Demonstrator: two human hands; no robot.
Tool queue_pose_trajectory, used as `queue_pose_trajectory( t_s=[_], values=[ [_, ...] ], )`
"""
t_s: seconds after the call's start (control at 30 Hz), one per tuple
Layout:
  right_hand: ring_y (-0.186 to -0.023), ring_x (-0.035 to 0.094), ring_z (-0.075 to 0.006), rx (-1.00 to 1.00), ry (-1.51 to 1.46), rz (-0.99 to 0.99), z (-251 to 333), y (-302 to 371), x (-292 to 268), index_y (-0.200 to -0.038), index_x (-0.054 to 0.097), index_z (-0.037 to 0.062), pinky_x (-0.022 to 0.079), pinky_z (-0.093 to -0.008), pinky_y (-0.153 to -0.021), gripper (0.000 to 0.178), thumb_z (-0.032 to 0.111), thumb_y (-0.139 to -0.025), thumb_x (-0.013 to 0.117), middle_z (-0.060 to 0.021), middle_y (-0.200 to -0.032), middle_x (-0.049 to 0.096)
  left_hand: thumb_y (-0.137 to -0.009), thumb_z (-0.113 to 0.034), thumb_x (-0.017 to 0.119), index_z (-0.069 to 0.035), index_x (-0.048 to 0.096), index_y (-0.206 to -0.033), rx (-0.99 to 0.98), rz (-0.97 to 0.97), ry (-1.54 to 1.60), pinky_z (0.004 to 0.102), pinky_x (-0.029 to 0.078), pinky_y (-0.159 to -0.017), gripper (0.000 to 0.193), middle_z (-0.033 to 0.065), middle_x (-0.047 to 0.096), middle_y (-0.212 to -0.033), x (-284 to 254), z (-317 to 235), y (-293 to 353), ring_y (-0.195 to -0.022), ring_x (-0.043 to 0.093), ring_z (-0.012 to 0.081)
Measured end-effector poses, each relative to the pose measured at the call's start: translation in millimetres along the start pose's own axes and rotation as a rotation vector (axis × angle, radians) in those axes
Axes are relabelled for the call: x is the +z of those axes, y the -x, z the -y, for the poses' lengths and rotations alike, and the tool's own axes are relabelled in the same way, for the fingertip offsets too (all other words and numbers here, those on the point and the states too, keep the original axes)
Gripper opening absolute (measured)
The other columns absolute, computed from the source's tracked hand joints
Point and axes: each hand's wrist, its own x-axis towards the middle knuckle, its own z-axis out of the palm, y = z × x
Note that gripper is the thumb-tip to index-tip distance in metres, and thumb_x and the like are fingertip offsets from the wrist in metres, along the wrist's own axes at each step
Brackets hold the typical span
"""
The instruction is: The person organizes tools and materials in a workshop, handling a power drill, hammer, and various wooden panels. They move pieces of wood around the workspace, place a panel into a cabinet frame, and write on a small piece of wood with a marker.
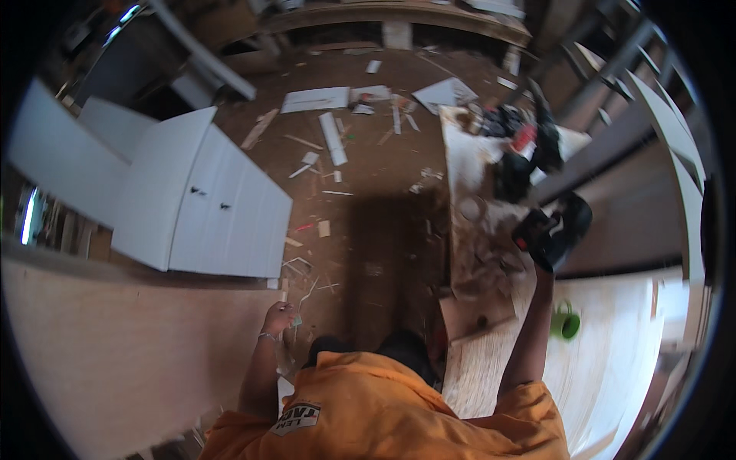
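Out over the workbench on the right, my right hand is closed on a black power tool with a small red mark. Motion blur smears the tool, and its exact kind is unclear. My left hand hangs low beside a pale wooden panel, its fingers curled in. Whether anything small sits in those fingers cannot be made out. A green mug stands on the bench, nearer to me than the tool. Farther along the bench lie blurred black and red tools.
At left stands a white cabinet with two dark knobs, behind the pale wooden panel. Wood offcuts and scraps litter the brown floor. A low wooden bench spans the far side. Tall boards lean at right.
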Motion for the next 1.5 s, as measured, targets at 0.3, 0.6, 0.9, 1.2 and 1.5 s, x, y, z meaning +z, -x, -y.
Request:
queue_pose_trajectory(
  t_s=[0.3, 0.6, 0.9, 1.2, 1.5],
  values=[
    [-0.115, 0.059, -0.0368, 0.225, -0.232, -0.006, -80.1, 50.1, 62.9, -0.132, 0.057, -0.0001, 0.047, -0.0444, -0.098, 0.049, 0.033, -0.096, 0.062, -0.0195, -0.130, 0.060, -0.092, -0.021, 0.067, 0.001, 0.069, -0.100, -0.093, 0.164, -0.459, 0.0307, 0.053, -0.064, 0.024, 0.0068, 0.069, -0.082, 16.1, 151.8, 131.2, -0.069, 0.065, 0.0166],
    [-0.096, 0.065, -0.0388, 0.341, 0.101, 0.035, -37.0, 149.8, 32.1, -0.114, 0.060, -0.0034, 0.051, -0.0472, -0.086, 0.040, 0.031, -0.095, 0.067, -0.0220, -0.099, 0.067, -0.097, -0.041, 0.062, -0.003, 0.071, -0.094, -0.051, 0.024, 0.209, 0.0323, 0.053, -0.062, 0.039, 0.0070, 0.071, -0.081, 42.8, 166.1, 170.1, -0.069, 0.065, 0.0158],
    [-0.086, 0.058, -0.0232, -0.131, -0.874, 0.835, 399.1, 288.8, -25.4, -0.105, 0.057, -0.0028, 0.049, -0.0351, -0.082, 0.015, 0.004, -0.092, 0.058, -0.0133, -0.093, 0.060, -0.097, -0.038, 0.062, -0.002, 0.069, -0.115, -0.158, -0.060, 0.358, 0.0325, 0.053, -0.079, 0.041, 0.0071, 0.072, -0.102, 13.4, 318.6, 209.9, -0.089, 0.067, 0.0150],
    [-0.085, 0.066, -0.0292, -1.192, -0.836, 1.712, 604.9, 552.6, -69.8, -0.102, 0.068, 0.0026, 0.052, -0.0381, -0.079, 0.015, 0.008, -0.089, 0.063, -0.0172, -0.093, 0.068, -0.097, -0.019, 0.061, -0.008, 0.066, -0.114, -0.098, -0.722, 1.596, 0.0323, 0.054, -0.084, 0.021, 0.0057, 0.071, -0.107, -11.4, 530.5, 425.0, -0.090, 0.068, 0.0159],
    [-0.102, 0.065, -0.0435, -2.011, -0.029, 1.984, 654.7, 713.8, -27.1, -0.101, 0.072, 0.0082, 0.051, -0.0502, -0.088, 0.030, 0.033, -0.090, 0.059, -0.0218, -0.108, 0.069, -0.098, -0.015, 0.059, -0.011, 0.065, -0.105, 0.180, -1.487, 2.276, 0.0271, 0.052, -0.081, 0.010, 0.0043, 0.069, -0.107, -12.6, 581.0, 570.5, -0.099, 0.065, 0.0152]
  ],
)
